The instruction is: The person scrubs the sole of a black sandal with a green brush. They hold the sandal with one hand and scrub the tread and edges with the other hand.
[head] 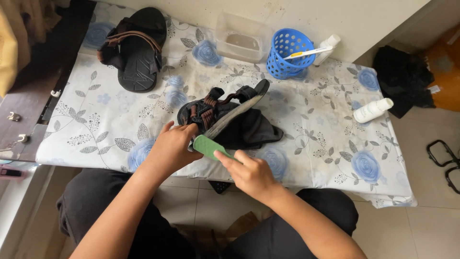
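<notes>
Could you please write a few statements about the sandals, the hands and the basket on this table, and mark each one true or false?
1. The left hand steadies the sandal lying on a dark cloth. True.
2. The right hand holds a red sponge. False: it holds a green brush.
3. The second sandal lies on the floor. False: it lies on the table, far left.
4. A toothbrush rests across the blue basket. True.

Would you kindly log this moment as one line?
left hand: steadies sandal | right hand: holds green brush at sole | black cloth beneath
</notes>
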